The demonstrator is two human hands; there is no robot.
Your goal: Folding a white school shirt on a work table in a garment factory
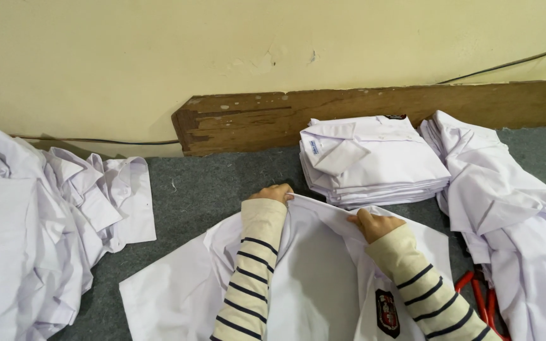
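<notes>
White shirt point(311, 278) pinched by left hand point(273, 192), right hand point(374, 224).

The white shirt point(298, 284) under both hands runs off the bottom edge, the loose shirt heap point(26, 240) off the left edge, and the red-handled tool point(483, 300) lies half buried under the right-hand shirt pile point(513, 215).

We see a grey carpet point(222, 183). On it, a spread shirt point(178, 290) lies just before a folded stack point(374, 161), with loose heaps left point(39, 215) and right point(513, 208) of that stack.
</notes>
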